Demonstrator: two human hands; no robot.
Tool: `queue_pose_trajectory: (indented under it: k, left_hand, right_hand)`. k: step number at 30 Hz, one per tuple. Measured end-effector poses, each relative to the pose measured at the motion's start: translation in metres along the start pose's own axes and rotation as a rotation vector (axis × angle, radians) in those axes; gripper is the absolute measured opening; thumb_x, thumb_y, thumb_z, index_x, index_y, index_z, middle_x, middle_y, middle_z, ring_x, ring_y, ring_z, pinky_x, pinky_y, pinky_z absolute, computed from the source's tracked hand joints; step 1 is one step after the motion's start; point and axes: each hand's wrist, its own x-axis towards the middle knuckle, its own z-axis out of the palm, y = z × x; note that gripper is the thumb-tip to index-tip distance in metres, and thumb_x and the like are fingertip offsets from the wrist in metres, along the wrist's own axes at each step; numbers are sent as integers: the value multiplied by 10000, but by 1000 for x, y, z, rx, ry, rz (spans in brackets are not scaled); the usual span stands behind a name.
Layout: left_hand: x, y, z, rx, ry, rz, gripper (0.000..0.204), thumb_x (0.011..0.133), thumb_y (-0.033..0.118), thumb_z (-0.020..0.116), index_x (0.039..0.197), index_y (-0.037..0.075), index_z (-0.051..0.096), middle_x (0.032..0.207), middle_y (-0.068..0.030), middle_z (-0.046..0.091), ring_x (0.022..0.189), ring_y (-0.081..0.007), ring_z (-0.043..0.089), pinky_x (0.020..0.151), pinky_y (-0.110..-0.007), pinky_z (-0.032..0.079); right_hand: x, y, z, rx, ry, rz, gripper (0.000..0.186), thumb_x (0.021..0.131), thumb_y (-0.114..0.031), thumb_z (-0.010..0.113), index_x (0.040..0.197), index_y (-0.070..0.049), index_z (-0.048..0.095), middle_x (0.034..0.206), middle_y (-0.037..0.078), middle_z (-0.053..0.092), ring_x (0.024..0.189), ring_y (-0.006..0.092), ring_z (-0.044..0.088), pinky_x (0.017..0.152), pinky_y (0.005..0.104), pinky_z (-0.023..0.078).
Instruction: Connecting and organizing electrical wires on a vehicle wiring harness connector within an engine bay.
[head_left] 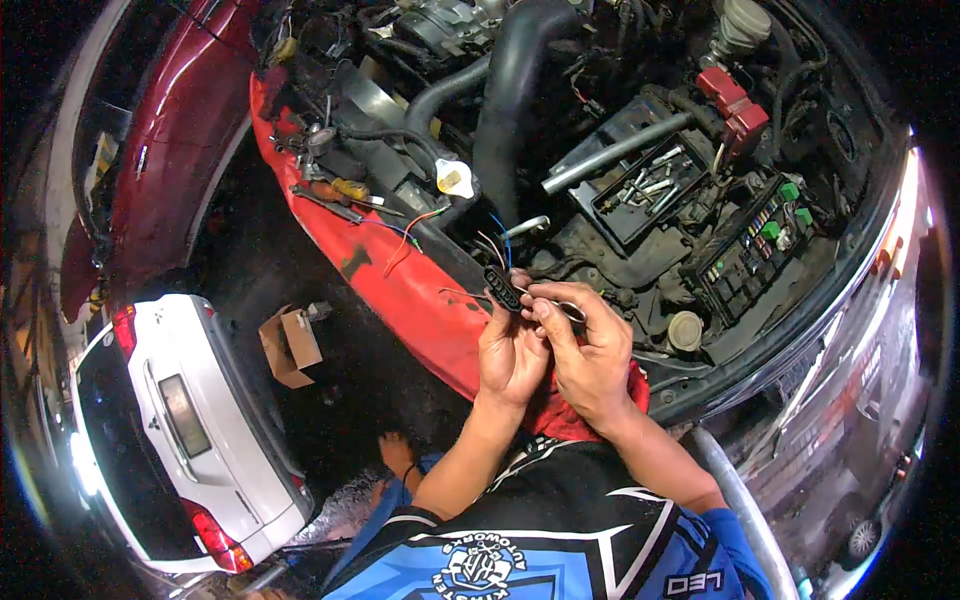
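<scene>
My left hand [508, 365] is closed around a black multi-pin connector [502, 287] over the red fender cover [380, 320] at the engine bay's front edge. My right hand [585, 355] is beside it, pinching a thin pale wire [560, 304] against the connector. Several thin wires, blue, pale and copper, fan out from the connector. Just beyond lie loose coloured wires [405, 240] and hand tools [345, 190], among them orange-handled ones, on the bay's front edge.
The open engine bay holds black hoses [520, 90], a metal bar [610, 155], a tray of sockets [650, 190], a fuse box [750, 245] and a red cover [730, 110]. A white car [245, 450], a maroon panel [180, 150] and a cardboard box [290, 345] are at left.
</scene>
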Motion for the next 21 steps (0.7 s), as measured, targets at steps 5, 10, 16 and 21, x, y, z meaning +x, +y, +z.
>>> queue_pose_trajectory:
  k: [5,10,16,21]
  left_hand:
    - [0,3,-5,-27,-81,-64,366,1072,231,605,1393,66,543,1264,-59,651,1086,-189,664,942,-340,562]
    - [-1,-2,7,-2,-40,-75,337,1077,245,602,1366,73,572,1238,-50,664,1090,-183,663,948,-346,561]
    - [2,-6,28,624,78,322,248,1029,137,692,1254,70,613,1095,-53,707,991,-154,677,919,-313,568]
    - [-3,0,23,1069,43,458,244,1037,147,670,1231,5,631,1133,-75,712,984,-156,689,880,-290,568]
  right_hand:
    - [1,-3,0,15,-33,9,138,1035,-16,629,1133,46,704,1083,139,726,912,162,717,798,293,589]
    - [3,-1,-2,-124,13,-147,188,1000,11,647,1177,24,709,1089,164,718,926,231,717,801,328,580]
    - [5,-3,-11,-406,55,-279,337,974,49,633,1299,-27,686,1073,180,706,942,302,711,831,372,563]
    - [0,6,-9,-330,-16,-26,262,1054,-65,591,1296,2,666,1074,162,682,880,225,703,753,328,568]
